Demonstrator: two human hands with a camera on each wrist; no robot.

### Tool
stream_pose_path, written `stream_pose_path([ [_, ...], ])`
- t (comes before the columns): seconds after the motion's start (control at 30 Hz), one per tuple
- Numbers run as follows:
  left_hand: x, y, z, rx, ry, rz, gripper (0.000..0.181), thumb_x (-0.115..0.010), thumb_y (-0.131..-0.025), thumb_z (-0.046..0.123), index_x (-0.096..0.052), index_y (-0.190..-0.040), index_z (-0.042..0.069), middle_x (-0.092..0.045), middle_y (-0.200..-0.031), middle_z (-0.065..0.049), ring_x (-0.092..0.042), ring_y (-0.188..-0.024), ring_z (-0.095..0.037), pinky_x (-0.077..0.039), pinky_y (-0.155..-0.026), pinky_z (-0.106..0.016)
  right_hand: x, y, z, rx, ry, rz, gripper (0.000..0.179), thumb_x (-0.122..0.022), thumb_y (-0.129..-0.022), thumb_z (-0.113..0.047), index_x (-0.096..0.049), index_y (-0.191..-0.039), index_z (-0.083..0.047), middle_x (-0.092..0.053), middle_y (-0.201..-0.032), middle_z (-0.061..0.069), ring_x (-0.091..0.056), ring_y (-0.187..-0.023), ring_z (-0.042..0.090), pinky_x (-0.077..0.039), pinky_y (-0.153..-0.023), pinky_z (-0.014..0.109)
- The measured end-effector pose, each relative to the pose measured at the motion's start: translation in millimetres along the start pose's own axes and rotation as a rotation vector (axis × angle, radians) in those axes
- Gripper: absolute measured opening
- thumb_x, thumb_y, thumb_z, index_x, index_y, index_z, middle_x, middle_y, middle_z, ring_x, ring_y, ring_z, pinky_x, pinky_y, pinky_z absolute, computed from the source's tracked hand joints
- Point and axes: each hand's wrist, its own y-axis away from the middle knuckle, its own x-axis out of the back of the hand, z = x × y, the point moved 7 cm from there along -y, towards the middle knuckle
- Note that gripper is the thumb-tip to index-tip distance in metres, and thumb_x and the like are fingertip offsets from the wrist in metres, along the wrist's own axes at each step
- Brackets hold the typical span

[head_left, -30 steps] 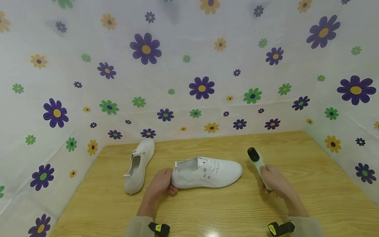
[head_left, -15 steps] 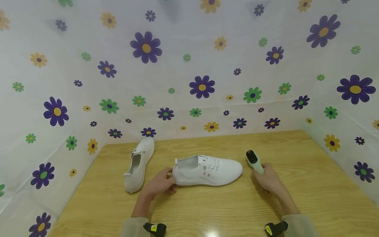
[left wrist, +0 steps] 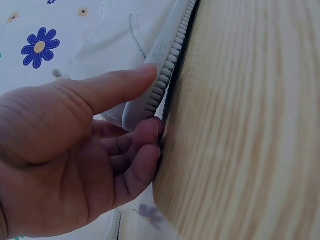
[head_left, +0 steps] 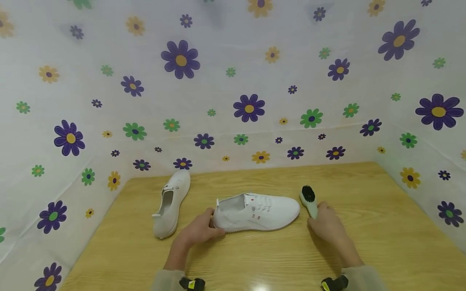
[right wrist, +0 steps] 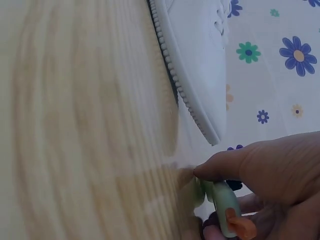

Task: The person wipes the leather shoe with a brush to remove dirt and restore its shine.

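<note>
A white lace-up shoe (head_left: pixel 269 212) sits side-on in the middle of the table, its toe pointing right. My left hand (head_left: pixel 202 228) holds it by the heel. In the left wrist view the thumb lies along the side of the ribbed sole (left wrist: pixel 167 67), with the other fingers curled behind the heel. My right hand (head_left: pixel 329 224) grips a pale green brush (head_left: pixel 309 200) by its handle, black bristles facing up, just right of the toe. An orange loop (right wrist: pixel 241 225) hangs at the handle's end in the right wrist view.
The other white shoe (head_left: pixel 172 204) rests at the left of the wooden table (head_left: pixel 269 258), its toe toward the back. Flower-printed white cloth (head_left: pixel 214 89) hangs behind the table and along both sides.
My right hand has brought the brush left, closer to the toe, and its bristle head now points more upright. The left hand's thumb has shifted forward along the shoe's sole.
</note>
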Motion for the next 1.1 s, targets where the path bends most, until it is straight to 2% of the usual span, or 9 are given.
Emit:
stream_pose_path([
  [0.1, 1.5, -1.1, 3.1, -0.013, -0.041, -0.018, 0.057, -0.079, -0.085, 0.024, -0.047, -0.125, -0.003, -0.056, -0.089, -0.006, -0.051, -0.080, -0.019, -0.043, -0.068, -0.032, 2, -1.1, -1, -0.003, 0.042, 0.033, 0.054, -0.064, -0.091, -0.016, -0.042, -0.123, 0.022, -0.050, -0.107, 0.034, -0.053, -0.082, 0.033, -0.049, -0.069, 0.046],
  [0.27, -2.2, 6.7, 1.7, 0.005, -0.029, -0.034, 0.063, -0.078, -0.086, 0.025, -0.045, -0.130, -0.005, -0.058, -0.093, -0.007, -0.053, -0.083, -0.020, -0.044, -0.070, -0.033, -1, 1.1, 2, -0.033, 0.107, 0.042, 0.058, -0.069, -0.091, -0.024, -0.046, -0.123, 0.018, -0.055, -0.099, 0.027, -0.053, -0.080, 0.031, -0.046, -0.061, 0.044],
  [0.5, 7.3, 11.0, 4.9, 0.001, -0.059, 0.007, 0.070, -0.079, -0.083, 0.017, -0.041, -0.138, -0.004, -0.059, -0.085, -0.006, -0.054, -0.074, -0.019, -0.045, -0.064, -0.033, -6, -5.2, 5, -0.013, 0.095, -0.007, 0.071, -0.067, -0.092, -0.032, -0.038, -0.134, 0.018, -0.054, -0.109, 0.033, -0.054, -0.084, 0.032, -0.046, -0.063, 0.043],
  [0.57, 11.2, 11.4, 5.9, 0.000, -0.071, 0.030, 0.075, -0.080, -0.082, 0.016, -0.039, -0.141, -0.004, -0.060, -0.087, -0.008, -0.055, -0.076, -0.020, -0.047, -0.067, -0.035, -4, -5.1, 4, -0.006, 0.095, -0.030, 0.077, -0.065, -0.093, -0.035, -0.033, -0.138, 0.017, -0.049, -0.117, 0.039, -0.055, -0.090, 0.039, -0.048, -0.068, 0.048],
  [0.67, 17.2, 14.6, 9.8, 0.001, -0.074, 0.083, 0.084, -0.082, -0.081, 0.017, -0.033, -0.147, -0.002, -0.060, -0.106, -0.017, -0.060, -0.094, -0.027, -0.051, -0.080, -0.044, 5, -0.7, -1, 0.019, 0.104, -0.023, 0.081, -0.066, -0.093, -0.036, -0.028, -0.142, 0.017, -0.041, -0.126, 0.045, -0.051, -0.105, 0.052, -0.048, -0.079, 0.058],
  [0.77, 25.6, 18.1, 16.1, -0.005, -0.074, 0.152, 0.091, -0.083, -0.081, 0.019, -0.028, -0.151, 0.002, -0.050, -0.131, -0.026, -0.054, -0.118, -0.037, -0.046, -0.096, -0.055, 17, 5.8, -14, 0.073, 0.062, 0.021, 0.081, -0.067, -0.094, -0.033, -0.026, -0.144, 0.015, -0.035, -0.131, 0.047, -0.039, -0.119, 0.060, -0.041, -0.091, 0.068],
  [0.9, 35.0, 19.8, 24.1, -0.046, -0.087, 0.216, 0.097, -0.083, -0.081, 0.019, -0.021, -0.154, 0.005, -0.040, -0.141, -0.029, -0.044, -0.129, -0.042, -0.041, -0.102, -0.059, 26, 15.8, -32, 0.151, -0.094, 0.040, 0.080, -0.065, -0.096, -0.029, -0.021, -0.149, 0.011, -0.025, -0.142, 0.044, -0.025, -0.131, 0.059, -0.031, -0.100, 0.072],
  [1.0, 36.3, 17.6, 27.4, -0.092, -0.089, 0.220, 0.102, -0.084, -0.079, 0.018, -0.017, -0.155, 0.006, -0.038, -0.143, -0.031, -0.040, -0.132, -0.044, -0.038, -0.103, -0.060, 25, 23.3, -43, 0.209, -0.194, 0.024, 0.079, -0.061, -0.099, -0.028, -0.017, -0.151, 0.012, -0.018, -0.150, 0.041, -0.017, -0.138, 0.058, -0.023, -0.106, 0.072],
  [1.1, 34.6, 11.4, 27.9, -0.123, -0.061, 0.199, 0.107, -0.084, -0.077, 0.018, -0.013, -0.157, 0.007, -0.034, -0.147, -0.032, -0.035, -0.137, -0.044, -0.035, -0.107, -0.060, 21, 26.4, -51, 0.259, -0.241, -0.002, 0.078, -0.056, -0.102, -0.029, -0.014, -0.151, 0.014, -0.016, -0.153, 0.040, -0.015, -0.140, 0.057, -0.019, -0.109, 0.070],
])
